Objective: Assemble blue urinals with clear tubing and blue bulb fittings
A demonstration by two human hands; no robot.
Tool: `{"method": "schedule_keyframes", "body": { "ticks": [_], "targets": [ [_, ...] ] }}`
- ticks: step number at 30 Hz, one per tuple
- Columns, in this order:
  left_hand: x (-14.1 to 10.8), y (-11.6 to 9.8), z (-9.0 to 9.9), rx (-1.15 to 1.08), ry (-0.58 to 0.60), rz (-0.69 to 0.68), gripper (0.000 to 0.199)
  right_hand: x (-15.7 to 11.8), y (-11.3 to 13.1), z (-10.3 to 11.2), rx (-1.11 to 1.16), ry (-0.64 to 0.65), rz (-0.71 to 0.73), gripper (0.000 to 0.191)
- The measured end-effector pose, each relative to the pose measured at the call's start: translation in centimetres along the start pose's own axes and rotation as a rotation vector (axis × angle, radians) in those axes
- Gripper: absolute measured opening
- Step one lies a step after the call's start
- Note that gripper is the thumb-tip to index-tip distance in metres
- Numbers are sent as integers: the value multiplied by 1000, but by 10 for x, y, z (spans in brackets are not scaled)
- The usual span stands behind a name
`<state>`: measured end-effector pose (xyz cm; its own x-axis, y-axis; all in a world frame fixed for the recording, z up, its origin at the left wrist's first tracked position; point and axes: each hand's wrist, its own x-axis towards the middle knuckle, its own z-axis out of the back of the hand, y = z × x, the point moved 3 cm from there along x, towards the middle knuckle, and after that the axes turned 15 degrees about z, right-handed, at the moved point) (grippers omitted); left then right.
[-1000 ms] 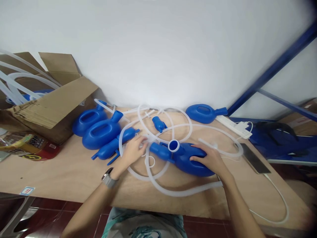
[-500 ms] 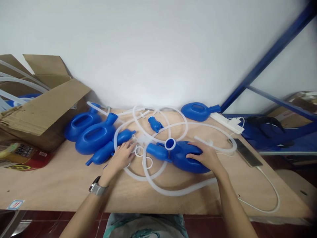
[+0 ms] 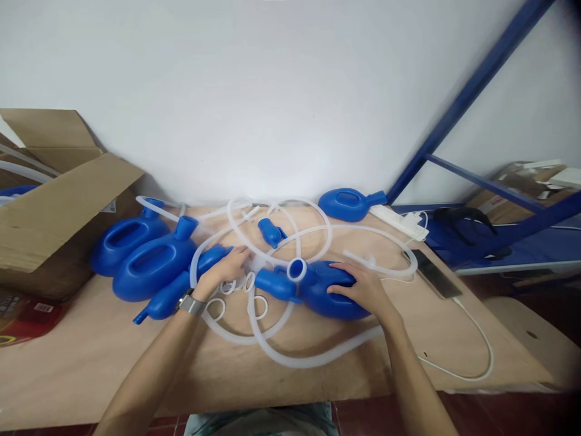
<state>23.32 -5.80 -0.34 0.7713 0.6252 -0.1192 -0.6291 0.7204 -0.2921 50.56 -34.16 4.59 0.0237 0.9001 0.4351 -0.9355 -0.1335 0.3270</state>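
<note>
My right hand (image 3: 358, 284) grips a blue plastic urinal bottle (image 3: 333, 303) by its handle; the bottle lies on its side. Its white-rimmed mouth points up and left, beside a smaller blue spouted piece (image 3: 276, 284). My left hand (image 3: 230, 265) is open, its fingers stretched over a clump of translucent plastic (image 3: 258, 261); the fingertips are partly blurred. Several white rings lie just below that hand, among them a flat ring (image 3: 260, 307). Translucent hose (image 3: 299, 362) loops around these parts.
More blue bottles (image 3: 154, 266) and spouted pieces (image 3: 169, 297) lie at left, beside an open cardboard box (image 3: 91, 206). Another blue bottle (image 3: 347, 206) rests near the wall. A power strip (image 3: 399, 223) and a phone (image 3: 431, 274) with its cable are at right. A blue metal frame (image 3: 467, 103) rises behind.
My left hand has reached farther forward, onto the translucent clump, and the white rings near it have shifted. My right hand stays on the bottle. The camera view has turned slightly.
</note>
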Motion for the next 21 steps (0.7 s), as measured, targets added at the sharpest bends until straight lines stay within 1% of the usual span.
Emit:
{"method": "schedule_keyframes", "body": {
  "ticks": [3, 7, 11, 14, 16, 17, 18, 19, 20, 21],
  "targets": [
    [3, 5, 6, 39, 19, -18, 60, -1, -1, -1, 8, 3, 6, 51],
    [-5, -1, 19, 107, -5, 0, 52, -1, -1, -4, 29, 1, -11, 51],
    [-27, -12, 46, 201, -123, 120, 49, -1, 0, 1, 112, 25, -70, 52],
    [-47, -14, 69, 237, -197, 200, 51, 8, 4, 15, 255, 136, -93, 57],
    [-57, -11, 80, 174, -206, 239, 53, 28, 8, 25, 319, 169, -106, 52],
    [-61, -10, 83, 89, -191, 235, 55, 43, 11, 29, 310, 153, -125, 49],
    [-63, -10, 85, -30, -167, 216, 58, 61, 13, 30, 273, 117, -147, 51],
    [-66, -11, 86, -170, -145, 190, 61, 82, 17, 27, 245, 127, -156, 52],
    [-68, -13, 86, -310, -135, 169, 65, 105, 20, 18, 222, 218, -165, 53],
    [-70, -14, 85, -436, -143, 163, 69, 128, 23, 4, 187, 350, -181, 54]
  ]
}}
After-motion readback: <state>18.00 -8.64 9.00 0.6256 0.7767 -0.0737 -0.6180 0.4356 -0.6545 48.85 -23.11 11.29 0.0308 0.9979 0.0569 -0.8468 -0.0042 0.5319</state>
